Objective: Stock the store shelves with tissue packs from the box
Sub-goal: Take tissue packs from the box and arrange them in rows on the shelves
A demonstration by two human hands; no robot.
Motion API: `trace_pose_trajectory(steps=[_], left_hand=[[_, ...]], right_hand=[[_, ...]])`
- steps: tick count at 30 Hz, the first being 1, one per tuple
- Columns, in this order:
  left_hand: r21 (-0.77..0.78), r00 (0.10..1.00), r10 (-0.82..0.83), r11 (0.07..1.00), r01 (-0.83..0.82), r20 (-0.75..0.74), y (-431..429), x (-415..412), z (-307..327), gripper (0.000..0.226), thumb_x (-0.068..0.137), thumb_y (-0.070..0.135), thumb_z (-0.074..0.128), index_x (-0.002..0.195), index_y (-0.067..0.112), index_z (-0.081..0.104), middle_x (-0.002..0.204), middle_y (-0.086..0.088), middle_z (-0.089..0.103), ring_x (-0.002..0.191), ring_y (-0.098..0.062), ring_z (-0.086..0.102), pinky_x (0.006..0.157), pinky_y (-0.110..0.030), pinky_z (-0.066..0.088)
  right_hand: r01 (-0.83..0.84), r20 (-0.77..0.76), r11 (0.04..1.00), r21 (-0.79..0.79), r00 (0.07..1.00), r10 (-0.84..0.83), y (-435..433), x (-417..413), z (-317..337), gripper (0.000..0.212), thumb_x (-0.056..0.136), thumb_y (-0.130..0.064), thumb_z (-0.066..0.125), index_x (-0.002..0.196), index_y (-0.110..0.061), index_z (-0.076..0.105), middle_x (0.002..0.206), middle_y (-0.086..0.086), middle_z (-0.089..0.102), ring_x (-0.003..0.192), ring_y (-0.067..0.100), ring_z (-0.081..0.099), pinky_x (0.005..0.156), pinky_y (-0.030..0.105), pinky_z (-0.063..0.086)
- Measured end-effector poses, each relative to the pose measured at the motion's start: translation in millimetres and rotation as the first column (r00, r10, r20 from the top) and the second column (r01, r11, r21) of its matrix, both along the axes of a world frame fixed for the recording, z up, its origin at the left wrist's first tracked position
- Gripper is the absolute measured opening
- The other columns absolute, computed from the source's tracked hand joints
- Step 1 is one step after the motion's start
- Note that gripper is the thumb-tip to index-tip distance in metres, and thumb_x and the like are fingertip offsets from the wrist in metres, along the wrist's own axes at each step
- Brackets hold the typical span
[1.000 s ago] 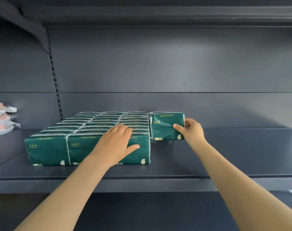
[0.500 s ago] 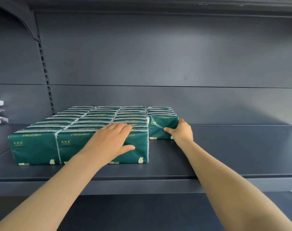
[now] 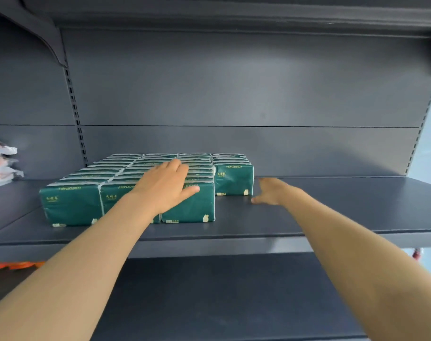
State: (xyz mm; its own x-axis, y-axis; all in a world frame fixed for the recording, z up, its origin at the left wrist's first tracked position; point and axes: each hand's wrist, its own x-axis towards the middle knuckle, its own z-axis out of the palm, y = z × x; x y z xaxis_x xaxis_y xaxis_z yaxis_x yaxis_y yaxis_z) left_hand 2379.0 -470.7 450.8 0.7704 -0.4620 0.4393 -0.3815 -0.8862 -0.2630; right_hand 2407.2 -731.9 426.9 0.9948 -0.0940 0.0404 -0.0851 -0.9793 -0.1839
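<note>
Green tissue packs [image 3: 74, 204] stand in three full rows on the dark grey shelf [image 3: 332, 212], left of centre. A fourth, shorter row at the back right ends in one front pack [image 3: 234, 179]. My left hand [image 3: 166, 187] rests flat, fingers straight, on top of the front packs of the third row. My right hand [image 3: 271, 191] hovers just right of the short row's front pack, fingers loose, holding nothing and apart from the pack. The box is out of view.
Pink-and-white wrapped packs [image 3: 0, 166] are stacked at the far left of the neighbouring shelf bay. An upper shelf [image 3: 234, 16] overhangs. A lower shelf [image 3: 221, 303] lies beneath. Bare shelf surface stretches right of the tissue packs.
My right hand has let go of the front pack of the short row and drawn back to the right. The pack now stands in line. My left hand stays on the packs.
</note>
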Motion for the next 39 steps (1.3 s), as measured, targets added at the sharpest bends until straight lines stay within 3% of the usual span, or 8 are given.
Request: trace_pose_trajectory(steps=[1, 3, 6, 9, 15, 24, 31, 39], left_hand=[[-0.024, 1.000, 0.012, 1.000, -0.012, 0.019, -0.3, -6.4, 3.0, 0.061, 0.096, 0.055, 0.032, 0.136, 0.009, 0.039, 0.134, -0.008, 0.045, 0.121, -0.023, 0.046, 0.098, -0.035, 0.041], [-0.052, 0.996, 0.033, 0.998, -0.028, 0.084, -2.6, -21.1, 10.7, 0.057, 0.097, 0.052, 0.032, 0.129, 0.006, 0.044, 0.126, -0.010, 0.050, 0.115, -0.024, 0.049, 0.093, -0.036, 0.042], [-0.099, 0.988, 0.050, 0.994, -0.036, 0.144, -4.2, -43.1, 23.4, 0.054, 0.097, 0.050, 0.034, 0.121, 0.004, 0.049, 0.116, -0.012, 0.054, 0.108, -0.027, 0.051, 0.088, -0.038, 0.044], [-0.133, 0.973, 0.098, 0.989, -0.071, 0.208, 1.1, -63.5, 37.9, 0.052, 0.098, 0.047, 0.038, 0.119, 0.002, 0.050, 0.115, -0.014, 0.054, 0.109, -0.029, 0.050, 0.085, -0.040, 0.043], [-0.095, 0.954, 0.102, 0.992, -0.078, 0.280, 9.6, -109.7, 52.7, 0.049, 0.096, 0.047, 0.044, 0.113, 0.001, 0.053, 0.109, -0.014, 0.056, 0.103, -0.030, 0.052, 0.085, -0.039, 0.043], [-0.062, 0.950, 0.121, 0.992, -0.107, 0.288, 9.9, -231.4, 53.5, 0.045, 0.096, 0.044, 0.043, 0.116, 0.005, 0.052, 0.112, -0.010, 0.056, 0.105, -0.026, 0.053, 0.082, -0.035, 0.045], [-0.081, 0.979, 0.153, 0.986, -0.143, 0.138, 5.8, -328.6, 1.4, 0.043, 0.097, 0.043, 0.043, 0.119, 0.007, 0.051, 0.116, -0.006, 0.054, 0.109, -0.023, 0.050, 0.082, -0.033, 0.044], [-0.066, 0.982, 0.158, 0.984, -0.165, -0.100, 9.6, -385.7, -114.8, 0.042, 0.097, 0.042, 0.042, 0.125, 0.010, 0.050, 0.124, -0.005, 0.051, 0.114, -0.021, 0.049, 0.083, -0.032, 0.045]], right_hand=[[-0.011, -0.027, 0.993, -0.117, 1.000, 0.008, 2.0, -11.4, 6.4, 0.049, 0.088, -0.036, 0.061, 0.127, -0.007, 0.049, 0.128, 0.010, 0.055, 0.119, 0.030, 0.051, 0.094, 0.033, 0.044], [-0.003, -0.002, 0.964, -0.268, 1.000, 0.002, 9.3, -33.0, 21.1, 0.043, 0.090, -0.031, 0.057, 0.126, -0.010, 0.048, 0.128, 0.009, 0.054, 0.117, 0.030, 0.052, 0.084, 0.032, 0.043], [0.021, 0.130, 0.943, -0.333, 0.991, 0.024, 26.4, -62.5, 44.0, 0.034, 0.092, -0.024, 0.052, 0.122, -0.010, 0.050, 0.122, 0.009, 0.057, 0.113, 0.031, 0.053, 0.075, 0.032, 0.040], [0.028, 0.258, 0.916, -0.401, 0.963, 0.083, 36.3, -85.4, 61.1, 0.036, 0.091, -0.026, 0.054, 0.122, -0.009, 0.049, 0.122, 0.010, 0.054, 0.118, 0.030, 0.046, 0.080, 0.035, 0.039], [0.032, 0.381, 0.942, -0.333, 0.919, 0.103, 40.5, -142.1, 83.2, 0.049, 0.091, -0.029, 0.055, 0.134, -0.010, 0.043, 0.130, 0.012, 0.047, 0.124, 0.030, 0.036, 0.095, 0.039, 0.037], [0.004, 0.399, 0.955, -0.298, 0.909, 0.121, 25.7, -256.6, 78.1, 0.040, 0.094, -0.026, 0.050, 0.129, -0.006, 0.044, 0.127, 0.012, 0.050, 0.122, 0.030, 0.039, 0.094, 0.038, 0.037], [-0.053, 0.307, 0.957, -0.286, 0.941, 0.144, 10.6, -353.3, 29.5, 0.043, 0.095, -0.030, 0.049, 0.131, -0.007, 0.042, 0.127, 0.011, 0.049, 0.122, 0.029, 0.039, 0.095, 0.038, 0.038], [-0.144, 0.049, 0.965, -0.219, 0.986, 0.158, 6.9, -418.9, -83.1, 0.051, 0.094, -0.034, 0.052, 0.135, -0.008, 0.039, 0.132, 0.012, 0.047, 0.125, 0.030, 0.038, 0.096, 0.041, 0.040]])
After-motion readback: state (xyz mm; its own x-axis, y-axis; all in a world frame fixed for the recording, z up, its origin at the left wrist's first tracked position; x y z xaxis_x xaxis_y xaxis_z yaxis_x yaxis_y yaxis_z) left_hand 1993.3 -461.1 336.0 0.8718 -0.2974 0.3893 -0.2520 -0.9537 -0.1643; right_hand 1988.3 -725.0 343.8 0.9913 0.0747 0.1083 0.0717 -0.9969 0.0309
